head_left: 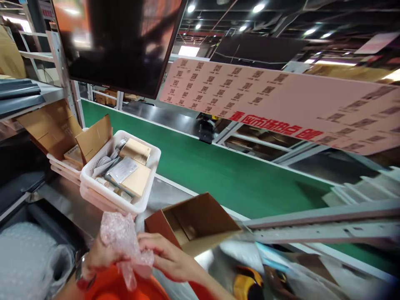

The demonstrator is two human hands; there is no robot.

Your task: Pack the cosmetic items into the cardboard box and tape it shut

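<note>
Clear bubble wrap point(120, 233), crumpled into a bundle, is held between my two hands at the lower middle of the head view. My left hand point(101, 256), with a watch on its wrist, grips the wrap from the left. On the right side, my right hand point(167, 254) pinches the same wrap with bent fingers. Whatever may lie inside the wrap cannot be made out. Directly beneath my hands is an orange round container point(150, 289). An open cardboard box point(175, 227) stands just beyond my right hand.
A white basket point(150, 183) holds small boxes and packets. Beside it, another carton point(93, 137) has raised flaps. A green conveyor belt point(193, 162) runs behind. Bubble wrap rolls point(25, 258) lie left, a yellow-black tool point(246, 283) right. A metal rail point(312, 225) juts in; a screen point(115, 41) hangs above.
</note>
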